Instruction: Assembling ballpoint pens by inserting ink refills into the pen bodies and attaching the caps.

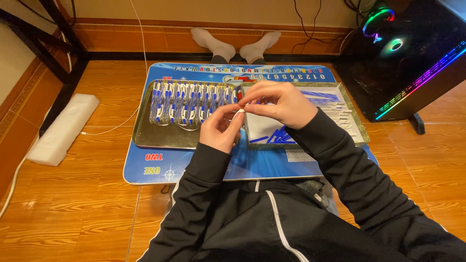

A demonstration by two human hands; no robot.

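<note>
As both hands meet above the trays: a small white part is pinched between them.
Left hand (pixel 221 128): fingers curled, tips gripping the white part (pixel 240 112) from below.
Right hand (pixel 274 103): thumb and forefinger closed on the same part from above and the right.
Part's place: in the air over the gap between the metal tray (pixel 145 138) and the green-rimmed tray (pixel 359 127), above the blue table (pixel 272 167).
Axis: too small to tell surely; it seems to run roughly left to right.
Doing it well: I judge both grips should stay close to the joint, pushing straight along the axis.
Metal tray: holds rows of blue-and-white pens (pixel 191 103).
Green-rimmed tray: holds loose blue sticks (pixel 276 136).
</note>
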